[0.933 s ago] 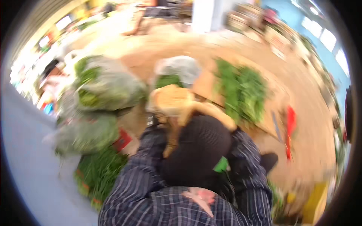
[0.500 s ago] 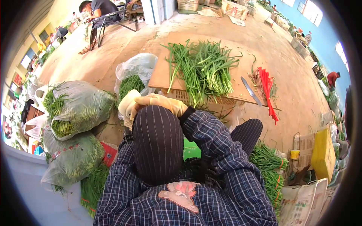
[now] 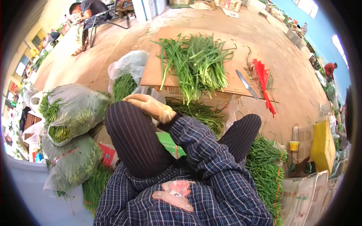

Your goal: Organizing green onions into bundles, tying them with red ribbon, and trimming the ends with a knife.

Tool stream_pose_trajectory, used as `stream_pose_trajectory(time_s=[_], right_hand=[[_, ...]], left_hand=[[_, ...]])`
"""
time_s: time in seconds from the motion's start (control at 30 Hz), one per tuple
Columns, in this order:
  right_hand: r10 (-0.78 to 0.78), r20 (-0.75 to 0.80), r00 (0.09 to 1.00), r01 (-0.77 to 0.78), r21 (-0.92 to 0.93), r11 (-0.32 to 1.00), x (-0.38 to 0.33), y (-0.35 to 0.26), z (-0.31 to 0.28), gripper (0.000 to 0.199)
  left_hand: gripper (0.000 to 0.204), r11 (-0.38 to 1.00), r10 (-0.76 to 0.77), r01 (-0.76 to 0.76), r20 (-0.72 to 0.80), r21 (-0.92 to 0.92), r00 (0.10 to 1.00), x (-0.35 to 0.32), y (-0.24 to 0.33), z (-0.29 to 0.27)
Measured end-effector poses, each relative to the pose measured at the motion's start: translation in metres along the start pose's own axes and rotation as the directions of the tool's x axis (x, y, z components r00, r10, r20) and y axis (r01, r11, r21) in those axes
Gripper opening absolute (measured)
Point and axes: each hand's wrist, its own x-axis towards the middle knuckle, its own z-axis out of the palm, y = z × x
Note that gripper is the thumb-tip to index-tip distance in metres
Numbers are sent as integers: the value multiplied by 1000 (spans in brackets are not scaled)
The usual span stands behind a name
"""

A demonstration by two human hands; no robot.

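My right hand (image 3: 152,107), in a pale yellow glove, reaches leftward across the front of my left knee (image 3: 126,118). Its fingers look stretched out, with their tips partly hidden by the knee, and nothing shows in them. My left hand is out of sight; only the checked left sleeve (image 3: 117,188) shows beside my thigh. Just beyond the right hand is a board (image 3: 151,73) bearing a loose pile of long green stalks (image 3: 198,62), likely garlic chives. A knife (image 3: 247,83) lies on the board, with red ties (image 3: 263,83) to its right.
Filled plastic bags of greens (image 3: 77,109) are stacked at the left. Tied green bundles (image 3: 264,169) lie by my right side, near a yellow box (image 3: 323,147) and a small yellow cup (image 3: 294,145). More loose stalks (image 3: 198,113) lie under the board's near edge. Another person (image 3: 92,13) sits farther off.
My left hand, in a pale glove beyond the knee before, has dropped from view. My right hand remains by the knee. The left knee has shifted left and the view has moved slightly.
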Motion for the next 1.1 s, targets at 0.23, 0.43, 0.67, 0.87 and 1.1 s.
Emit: stream_pose_trajectory(time_s=[0.23,0.43,0.67,0.87,1.1], right_hand=[[672,-594,442,-525,436,731,-122,-14,-164,29],[595,-650,471,-652,198,732,-117,11,-238,28],[630,-640,439,-706,188,683,-96,45,-217,29],[665,-618,419,-642,317,698,-77,28,-212,33],[720,-408,562,-813,-109,572,-17,64,-185,46]], left_hand=[[39,982,180,-178,-38,56,983,-19,44,-31],[30,688,716,-700,17,-191,698,24,270,20],[51,808,419,-504,304,304,855,105,390,207],[24,966,242,-254,546,-55,802,123,396,222],[24,909,262,-1,572,-416,777,77,345,187]])
